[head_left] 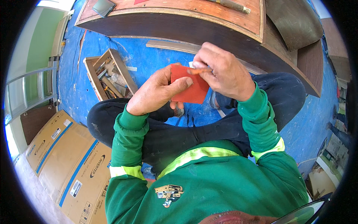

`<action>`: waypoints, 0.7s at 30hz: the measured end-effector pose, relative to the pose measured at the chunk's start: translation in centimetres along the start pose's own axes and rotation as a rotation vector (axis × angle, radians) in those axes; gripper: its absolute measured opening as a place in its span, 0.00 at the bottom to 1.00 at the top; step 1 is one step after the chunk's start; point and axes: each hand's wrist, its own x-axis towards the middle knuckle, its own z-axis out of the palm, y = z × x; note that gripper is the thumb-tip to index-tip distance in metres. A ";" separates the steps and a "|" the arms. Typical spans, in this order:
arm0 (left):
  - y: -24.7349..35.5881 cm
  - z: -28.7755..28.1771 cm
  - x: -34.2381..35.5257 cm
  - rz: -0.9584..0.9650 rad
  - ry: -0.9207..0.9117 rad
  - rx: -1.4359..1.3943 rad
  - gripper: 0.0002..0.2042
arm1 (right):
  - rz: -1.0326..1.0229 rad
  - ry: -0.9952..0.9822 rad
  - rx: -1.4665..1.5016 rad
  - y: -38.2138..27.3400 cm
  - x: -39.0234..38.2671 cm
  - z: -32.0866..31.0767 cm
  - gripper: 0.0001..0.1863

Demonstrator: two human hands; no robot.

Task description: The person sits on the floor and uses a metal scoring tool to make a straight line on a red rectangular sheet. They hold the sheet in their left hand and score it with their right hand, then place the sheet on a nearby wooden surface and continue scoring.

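A red, roughly square sheet (pixel 197 92), which looks like sandpaper, is in front of me above my crossed legs. My left hand (pixel 158 89) grips it from the left, thumb on top and fingers underneath. Over the sheet's upper right part, my right hand (pixel 228 72) pinches a short orange-brown stick (pixel 198 71), pencil-like in shape. The stick's tip lies over the red surface; I cannot tell whether it touches. A small white piece shows just behind the sheet's top edge.
Ahead stands a dark wooden cabinet piece (pixel 171 27) bearing a wooden-handled tool (pixel 235 6) and a grey-green flat case (pixel 103 7). A wooden toolbox (pixel 124 71) holds several tools. Cardboard (pixel 80 156) lies left on the blue sheeting (pixel 147 59). A person's legs (pixel 341 130) show far right.
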 end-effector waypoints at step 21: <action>0.9 -1.1 -0.7 0.061 0.099 0.194 0.20 | 0.278 0.204 0.508 1.8 0.3 -0.3 0.12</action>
